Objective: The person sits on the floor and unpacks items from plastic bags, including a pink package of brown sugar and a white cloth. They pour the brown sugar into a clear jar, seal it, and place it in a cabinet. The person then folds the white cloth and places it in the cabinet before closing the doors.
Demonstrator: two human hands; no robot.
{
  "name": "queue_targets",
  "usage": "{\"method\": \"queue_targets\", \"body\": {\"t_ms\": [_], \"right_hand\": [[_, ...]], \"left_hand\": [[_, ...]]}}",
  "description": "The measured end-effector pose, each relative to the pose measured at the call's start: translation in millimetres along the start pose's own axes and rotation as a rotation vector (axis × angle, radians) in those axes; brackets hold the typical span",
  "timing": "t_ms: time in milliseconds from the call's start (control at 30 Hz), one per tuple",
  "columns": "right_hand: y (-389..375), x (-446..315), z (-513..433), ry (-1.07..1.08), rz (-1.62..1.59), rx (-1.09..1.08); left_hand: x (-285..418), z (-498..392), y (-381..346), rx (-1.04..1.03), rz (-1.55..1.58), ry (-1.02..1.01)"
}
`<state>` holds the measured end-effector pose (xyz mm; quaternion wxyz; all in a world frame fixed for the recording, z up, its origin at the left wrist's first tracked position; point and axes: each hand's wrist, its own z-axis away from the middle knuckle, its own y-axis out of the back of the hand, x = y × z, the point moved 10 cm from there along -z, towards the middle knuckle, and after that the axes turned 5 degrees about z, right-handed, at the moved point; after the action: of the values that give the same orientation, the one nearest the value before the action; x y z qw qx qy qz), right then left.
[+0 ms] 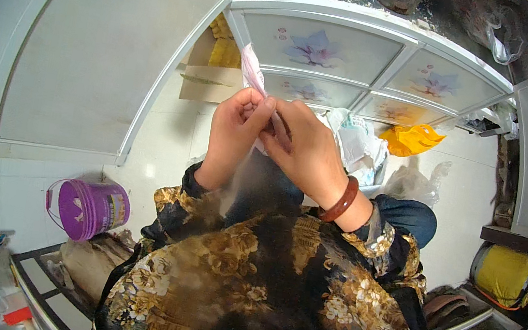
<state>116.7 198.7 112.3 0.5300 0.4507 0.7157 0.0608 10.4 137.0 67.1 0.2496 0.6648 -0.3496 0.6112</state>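
Observation:
My left hand (238,127) and my right hand (306,146) meet in front of my body, both pinching a pinkish-white plastic bag (254,71). Part of the bag sticks up beyond my fingertips, bunched and narrow. More of it hangs between and below my hands, partly hidden by the fingers. A reddish-brown bangle (340,199) is on my right wrist. Behind my right hand, a bin (373,188) holds crumpled white plastic bags (358,141).
Flower-printed cabinet doors (321,49) stand ahead under a dark countertop. An orange plastic bag (410,139) and a clear bag (409,183) lie right of the bin. A purple bucket (91,207) is at left; cardboard (211,87) is beside the large white door (91,44).

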Motion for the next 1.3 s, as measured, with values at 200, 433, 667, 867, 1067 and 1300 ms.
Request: {"method": "queue_targets", "body": {"t_ms": [200,433,667,867,1067,1300], "right_hand": [[-6,-10,7,0.091,-0.175,-0.074],[-15,9,9,-0.064,-0.48,-0.059],[-14,19,12,-0.191,-0.582,-0.059],[-15,20,12,-0.185,-0.524,-0.085],[-20,38,18,-0.31,-0.556,-0.085],[-19,36,17,-0.2,-0.268,-0.133]], "left_hand": [[9,8,9,-0.022,-0.189,0.108],[19,18,6,-0.077,-0.191,0.023],[-1,21,-6,-0.131,0.079,0.151],[-17,24,-6,-0.14,0.172,0.222],[-21,19,-14,-0.132,0.104,0.138],[-26,20,-11,-0.051,0.009,-0.012]]}}
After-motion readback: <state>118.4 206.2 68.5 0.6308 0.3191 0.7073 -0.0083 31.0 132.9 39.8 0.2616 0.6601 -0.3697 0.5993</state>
